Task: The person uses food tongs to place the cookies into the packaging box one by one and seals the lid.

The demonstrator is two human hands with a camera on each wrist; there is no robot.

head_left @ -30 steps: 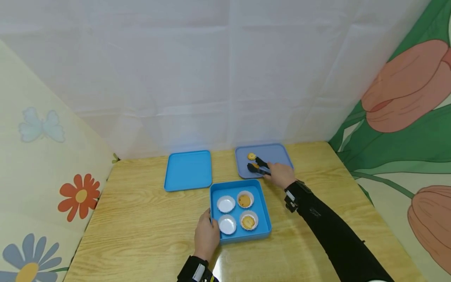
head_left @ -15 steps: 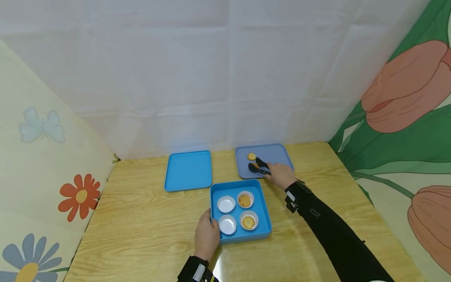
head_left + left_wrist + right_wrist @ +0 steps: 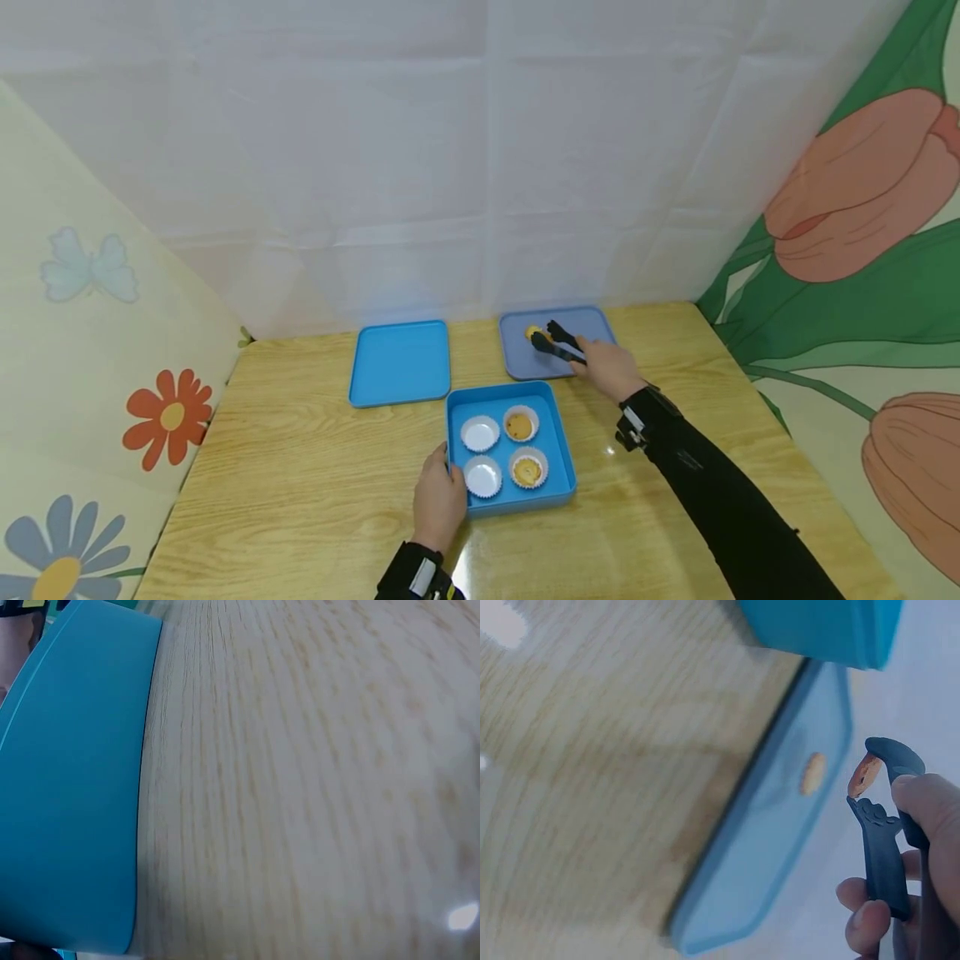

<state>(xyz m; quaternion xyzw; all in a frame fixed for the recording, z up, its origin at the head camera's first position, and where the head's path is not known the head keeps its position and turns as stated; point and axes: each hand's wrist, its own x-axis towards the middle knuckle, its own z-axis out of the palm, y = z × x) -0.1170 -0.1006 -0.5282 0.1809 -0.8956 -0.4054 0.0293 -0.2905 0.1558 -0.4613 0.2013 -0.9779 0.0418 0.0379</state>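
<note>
My right hand grips black tongs over the bluish-purple tray. In the right wrist view, a small round cookie is pinched between the tong tips, above the tray surface. A second cookie lies on that tray. My left hand holds the left wall of a square blue box. Inside the box stand several white paper cups; the two right ones, a far cup and a near cup, each contain a cookie. The far-left cup and near-left cup show bare bottoms.
A flat bright-blue tray lies at the back left of the wooden table. White cloth hangs behind the table, and flower-patterned panels border both sides.
My right hand has lifted the tongs and moved slightly right, carrying a cookie up from the tray. The left hand and box stay in place.
</note>
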